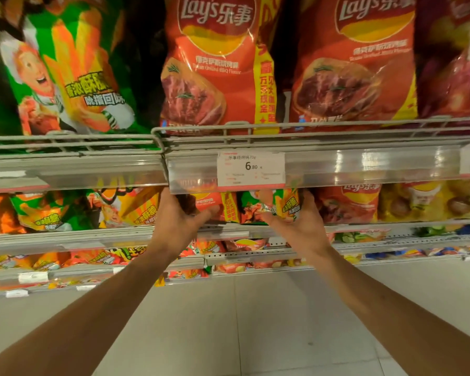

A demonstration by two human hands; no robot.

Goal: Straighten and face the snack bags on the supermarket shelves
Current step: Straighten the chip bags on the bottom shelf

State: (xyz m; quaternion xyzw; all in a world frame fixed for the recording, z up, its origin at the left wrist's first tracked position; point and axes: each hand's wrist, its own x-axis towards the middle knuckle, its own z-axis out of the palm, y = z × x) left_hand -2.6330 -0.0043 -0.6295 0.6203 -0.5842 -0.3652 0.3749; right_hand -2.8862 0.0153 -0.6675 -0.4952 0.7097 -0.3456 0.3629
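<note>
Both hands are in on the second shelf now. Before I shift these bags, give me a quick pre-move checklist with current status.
1. Left hand holds the red bag: ok.
2. Right hand holds the green bag: ok.
3. Green bag sits among red Lay's facings: not ok.
4. Bag tops clear of the price rail: cannot tell, rail hides them.
5. Top-shelf bags upright, facing out: ok.

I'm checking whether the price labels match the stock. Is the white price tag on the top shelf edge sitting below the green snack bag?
No, the price tag sits on the shelf edge below a red Lay's bag; the green bag stands further left.
</note>
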